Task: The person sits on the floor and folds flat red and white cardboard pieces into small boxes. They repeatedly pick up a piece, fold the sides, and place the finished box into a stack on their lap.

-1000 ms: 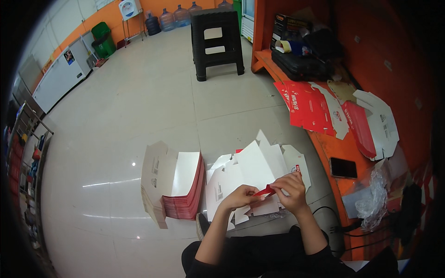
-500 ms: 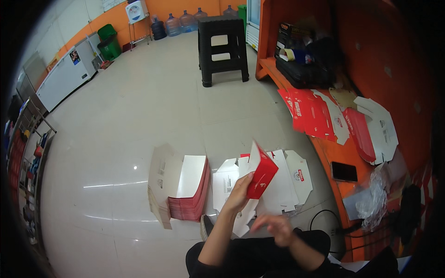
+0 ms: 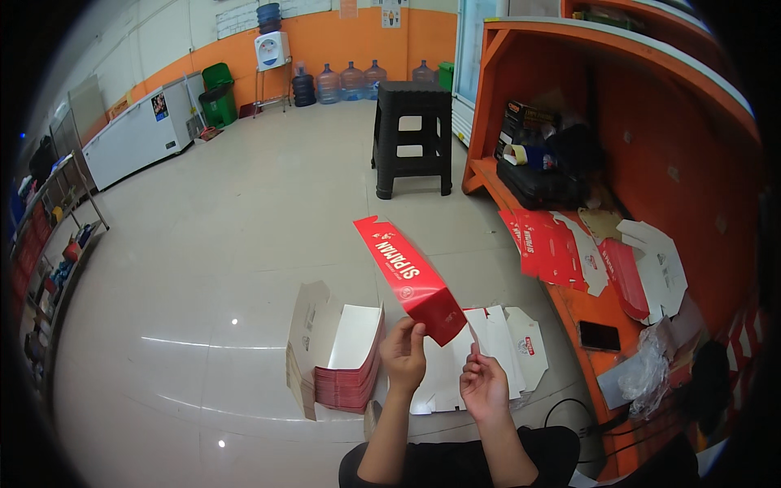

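A red printed cardboard box blank [image 3: 400, 268], bent along a crease, is held up in front of me over the floor. The thumb and fingers of my left hand [image 3: 404, 358] grip its lower edge. My right hand [image 3: 486, 386] pinches a narrow flap at its right end, where a pale edge shows. Below and to the left stands a thick stack of blanks [image 3: 350, 389] with red edges and a white top. Under and behind my hands, several white-sided blanks [image 3: 527, 342] lie spread on the floor.
An orange shelf unit along the right bears more red blanks [image 3: 553, 248], a phone [image 3: 599, 335], crumpled clear plastic [image 3: 643, 374] and a black bag [image 3: 541, 183]. A black stool [image 3: 413, 138] stands ahead. Dark cables [image 3: 569, 407] hang by my right knee.
My right hand has come up and taken the blank's right end. The blank has turned, so its long red printed side now shows. The view has tilted upward.
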`<state>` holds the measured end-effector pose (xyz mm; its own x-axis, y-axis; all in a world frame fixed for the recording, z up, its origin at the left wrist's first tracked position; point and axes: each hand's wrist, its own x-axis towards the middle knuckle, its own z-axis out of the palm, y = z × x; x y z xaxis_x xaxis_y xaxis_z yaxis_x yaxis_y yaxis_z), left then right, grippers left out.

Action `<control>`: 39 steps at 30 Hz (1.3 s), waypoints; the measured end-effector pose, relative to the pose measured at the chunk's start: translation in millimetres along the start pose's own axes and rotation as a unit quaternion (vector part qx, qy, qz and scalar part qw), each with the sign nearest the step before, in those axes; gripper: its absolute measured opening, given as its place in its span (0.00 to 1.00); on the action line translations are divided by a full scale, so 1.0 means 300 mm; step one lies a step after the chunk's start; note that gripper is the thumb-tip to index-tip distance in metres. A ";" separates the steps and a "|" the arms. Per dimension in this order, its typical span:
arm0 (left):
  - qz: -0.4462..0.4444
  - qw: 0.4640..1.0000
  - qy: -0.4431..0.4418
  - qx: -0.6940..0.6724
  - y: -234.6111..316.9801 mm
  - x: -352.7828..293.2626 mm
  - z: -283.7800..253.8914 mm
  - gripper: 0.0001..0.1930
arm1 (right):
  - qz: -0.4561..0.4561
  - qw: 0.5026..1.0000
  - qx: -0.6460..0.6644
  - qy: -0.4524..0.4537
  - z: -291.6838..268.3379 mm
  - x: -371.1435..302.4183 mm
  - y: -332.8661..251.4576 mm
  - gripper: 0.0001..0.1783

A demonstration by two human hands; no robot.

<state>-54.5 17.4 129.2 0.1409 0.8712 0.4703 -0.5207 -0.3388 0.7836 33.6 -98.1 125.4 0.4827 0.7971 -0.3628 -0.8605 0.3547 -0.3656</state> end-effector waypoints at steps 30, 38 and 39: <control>-0.369 0.807 -0.029 -0.461 -0.266 -0.171 0.089 0.33 | -0.403 0.632 -0.655 -0.098 0.234 0.240 0.059 0.09; -0.131 0.630 -0.490 0.589 -0.499 -0.445 0.014 0.45 | -0.234 0.263 -0.893 -0.280 0.121 0.521 0.596 0.15; -0.110 0.633 -0.491 0.589 -0.546 -0.466 -0.006 0.47 | -0.231 0.203 -0.906 -0.291 0.095 0.521 0.638 0.13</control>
<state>9.5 -48.1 -65.7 0.8566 0.4993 -0.1299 0.5099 -0.7811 0.3603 -60.2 108.3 23.2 -0.1099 0.9932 0.0395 0.9817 0.1146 -0.1521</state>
